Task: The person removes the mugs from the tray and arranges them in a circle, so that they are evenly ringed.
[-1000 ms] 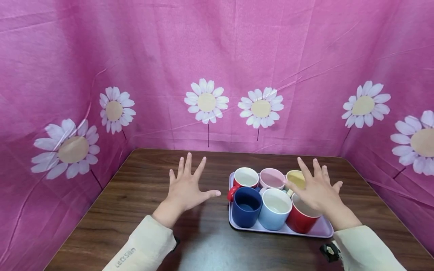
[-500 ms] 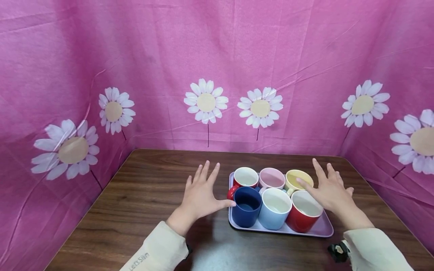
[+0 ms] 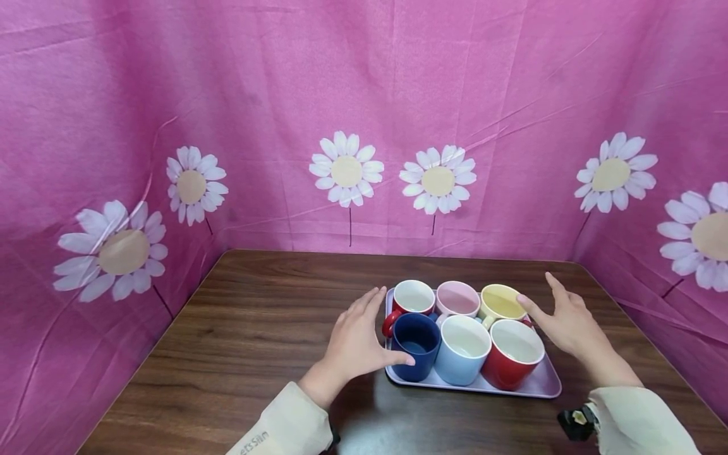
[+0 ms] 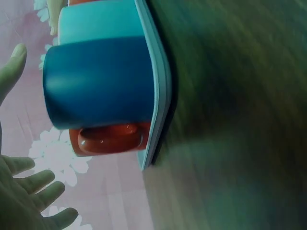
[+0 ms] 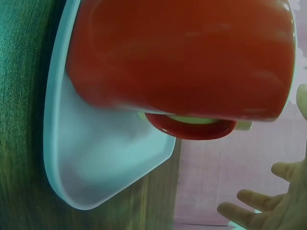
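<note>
A lilac tray (image 3: pixel 546 383) carries several upright mugs in two rows. Its front row has a dark blue mug (image 3: pixel 414 366), a light blue mug (image 3: pixel 459 363) and a red mug (image 3: pixel 507 368); behind stand a red mug with white inside (image 3: pixel 413 297), a pink mug (image 3: pixel 457 299) and a yellow mug (image 3: pixel 503 302). My left hand (image 3: pixel 359 338) is at the tray's left end, fingers extended, thumb before the dark blue mug. At the right end my right hand (image 3: pixel 571 322) is spread, thumb near the yellow mug. The left wrist view shows a gap between hand and mugs.
The tray sits on a dark wooden table (image 3: pixel 273 303), right of its middle. Wood surface extends to the left and in front of it. A pink cloth with printed daisies (image 3: pixel 364 76) hangs behind the table and along both sides.
My left hand has moved right and nearer the viewer, up to the tray's left end. My right hand has shifted right, away from above the mugs. The tray and mugs have stayed put.
</note>
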Available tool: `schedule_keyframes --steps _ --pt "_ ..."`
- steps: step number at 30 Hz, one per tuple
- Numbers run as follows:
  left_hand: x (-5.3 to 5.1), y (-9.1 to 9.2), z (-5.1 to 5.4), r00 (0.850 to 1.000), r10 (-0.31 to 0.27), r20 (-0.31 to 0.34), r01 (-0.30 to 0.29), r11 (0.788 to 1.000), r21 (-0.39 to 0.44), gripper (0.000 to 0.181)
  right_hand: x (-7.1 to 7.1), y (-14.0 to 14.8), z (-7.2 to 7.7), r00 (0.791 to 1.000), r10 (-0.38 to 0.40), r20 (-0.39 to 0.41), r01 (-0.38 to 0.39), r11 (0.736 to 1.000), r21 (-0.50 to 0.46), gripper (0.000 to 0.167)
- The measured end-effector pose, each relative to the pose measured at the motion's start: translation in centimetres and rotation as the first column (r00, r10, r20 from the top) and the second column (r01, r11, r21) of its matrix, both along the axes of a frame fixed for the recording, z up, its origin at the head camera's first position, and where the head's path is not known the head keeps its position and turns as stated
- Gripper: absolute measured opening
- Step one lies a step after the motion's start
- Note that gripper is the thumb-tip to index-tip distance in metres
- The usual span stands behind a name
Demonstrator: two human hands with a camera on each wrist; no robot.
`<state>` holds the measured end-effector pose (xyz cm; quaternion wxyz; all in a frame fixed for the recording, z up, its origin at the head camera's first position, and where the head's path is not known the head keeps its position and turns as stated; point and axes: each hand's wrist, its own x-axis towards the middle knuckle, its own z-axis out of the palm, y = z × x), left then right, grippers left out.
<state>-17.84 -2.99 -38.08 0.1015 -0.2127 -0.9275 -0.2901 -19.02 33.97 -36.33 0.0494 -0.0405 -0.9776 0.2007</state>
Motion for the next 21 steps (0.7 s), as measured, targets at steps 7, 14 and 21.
schedule_keyframes --steps 7,14,21 --pt "0.2 1.0 -1.1 0.999 -0.047 -0.009 0.047 0.991 0.123 0.114 0.0 1.3 -0.8 1.0 -0.026 0.0 0.026 0.997 -0.078 0.091" --pt "0.6 2.0 -2.2 1.0 -0.024 0.008 0.022 0.975 0.221 0.107 0.3 2.6 -2.0 0.996 -0.077 0.034 0.081 0.985 -0.149 0.089" --pt "0.9 2.6 -2.9 0.998 0.025 0.057 -0.04 0.955 0.295 0.103 0.7 3.6 -3.2 0.995 -0.065 0.079 0.081 0.972 -0.219 0.087"
